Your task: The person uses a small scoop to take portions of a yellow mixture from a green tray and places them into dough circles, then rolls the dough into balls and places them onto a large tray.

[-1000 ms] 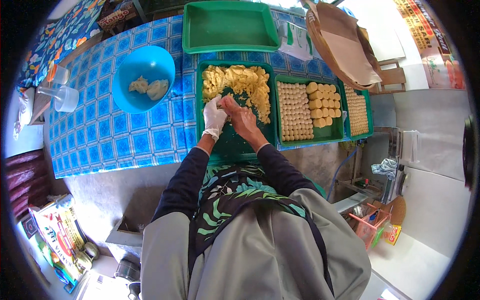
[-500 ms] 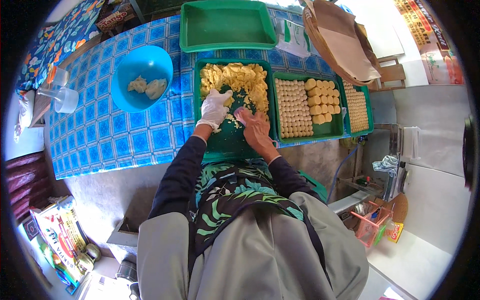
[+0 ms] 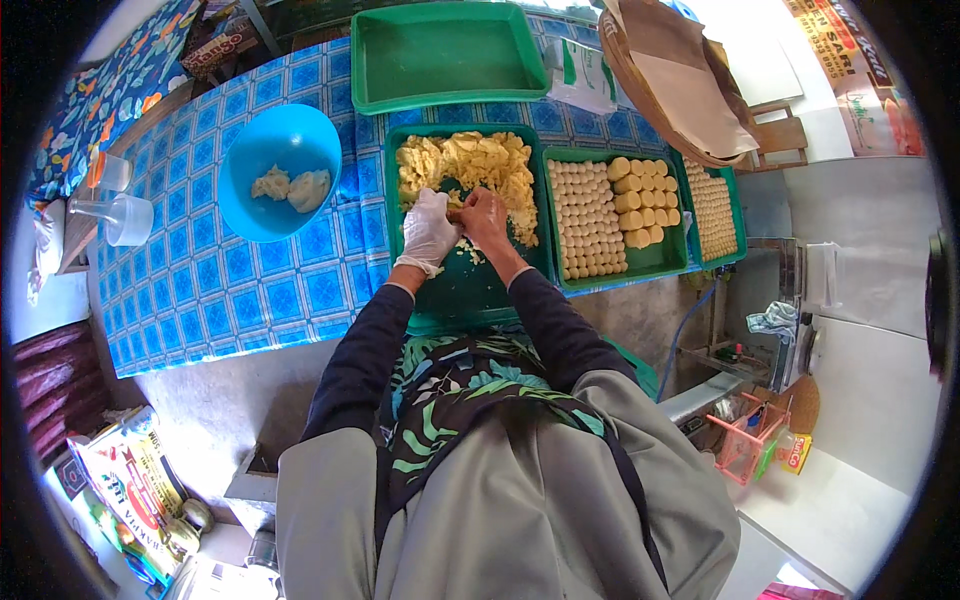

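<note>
Blue bowl [image 3: 282, 170] left of dough tray [image 3: 455, 290], shaped-piece tray [image 3: 640, 262] right.

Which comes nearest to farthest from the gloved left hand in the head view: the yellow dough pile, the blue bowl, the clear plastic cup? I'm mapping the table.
From the left hand:
1. Yellow dough pile, in the green tray right at the hand, just beyond it.
2. Blue bowl, on the checked cloth to the left.
3. Clear plastic cup, at the table's far left edge.
</note>
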The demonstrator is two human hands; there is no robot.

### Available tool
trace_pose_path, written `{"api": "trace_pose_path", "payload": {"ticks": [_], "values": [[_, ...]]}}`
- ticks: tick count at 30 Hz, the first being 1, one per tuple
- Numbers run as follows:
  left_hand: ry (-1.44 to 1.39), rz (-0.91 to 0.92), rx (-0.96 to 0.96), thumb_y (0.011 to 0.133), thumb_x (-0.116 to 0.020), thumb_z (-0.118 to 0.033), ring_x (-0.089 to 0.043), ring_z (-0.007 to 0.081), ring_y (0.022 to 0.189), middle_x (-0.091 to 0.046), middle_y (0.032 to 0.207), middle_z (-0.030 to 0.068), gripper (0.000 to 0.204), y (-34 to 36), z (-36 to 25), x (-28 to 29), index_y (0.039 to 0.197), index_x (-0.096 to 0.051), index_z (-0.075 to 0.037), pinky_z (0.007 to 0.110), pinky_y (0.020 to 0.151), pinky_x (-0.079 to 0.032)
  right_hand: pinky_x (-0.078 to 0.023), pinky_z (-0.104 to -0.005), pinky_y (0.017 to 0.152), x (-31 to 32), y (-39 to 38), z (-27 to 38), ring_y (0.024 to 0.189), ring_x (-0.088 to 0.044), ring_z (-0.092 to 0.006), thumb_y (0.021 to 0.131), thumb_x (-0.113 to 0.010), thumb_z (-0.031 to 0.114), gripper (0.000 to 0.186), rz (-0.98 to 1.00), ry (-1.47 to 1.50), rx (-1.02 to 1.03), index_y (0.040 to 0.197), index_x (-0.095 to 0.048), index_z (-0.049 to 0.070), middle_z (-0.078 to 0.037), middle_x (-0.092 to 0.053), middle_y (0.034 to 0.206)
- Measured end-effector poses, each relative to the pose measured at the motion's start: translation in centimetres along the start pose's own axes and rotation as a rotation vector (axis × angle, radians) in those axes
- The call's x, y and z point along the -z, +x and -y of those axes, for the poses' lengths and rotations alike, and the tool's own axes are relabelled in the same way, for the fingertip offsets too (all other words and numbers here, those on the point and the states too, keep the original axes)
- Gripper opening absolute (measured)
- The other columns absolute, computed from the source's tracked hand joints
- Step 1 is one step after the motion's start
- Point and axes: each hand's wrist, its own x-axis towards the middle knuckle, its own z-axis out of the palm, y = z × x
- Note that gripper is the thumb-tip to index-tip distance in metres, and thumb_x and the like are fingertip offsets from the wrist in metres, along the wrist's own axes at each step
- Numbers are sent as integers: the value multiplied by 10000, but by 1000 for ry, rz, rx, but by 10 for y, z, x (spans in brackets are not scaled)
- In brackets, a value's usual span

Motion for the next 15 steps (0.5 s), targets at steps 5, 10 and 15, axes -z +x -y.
{"api": "trace_pose_path", "payload": {"ticks": [5, 10, 15], "values": [[-37, -132, -31, 669, -744, -143, -591, 389, 871, -546, 916, 196, 316, -15, -8, 9, 900, -560, -29, 450, 737, -491, -463, -386, 553, 2, -6, -4, 605, -616, -233, 615, -898, 279, 415, -50, 23, 124, 684, -562, 46, -84, -598, 636], [-70, 2, 96, 694, -736, -151, -577, 377, 889, -547, 930, 191, 326, -66, -17, 25, 939, -561, -28, 457, 731, -478, -466, -322, 540, 19, -18, -11, 702, -602, -160, 701, -785, 34, 276, 110, 337, 236, 898, -592, 38, -61, -605, 755], [-3, 120, 189, 700, -708, -152, -575, 394, 890, -559, 914, 204, 243, -74, -25, 25, 861, -584, -18, 462, 741, -476, -472, -453, 799, 10, -12, 4, 970, -570, -341, 667, -772, 116, 338, -26, -256, 775, 956, -602, 78, -127, -621, 946]]}}
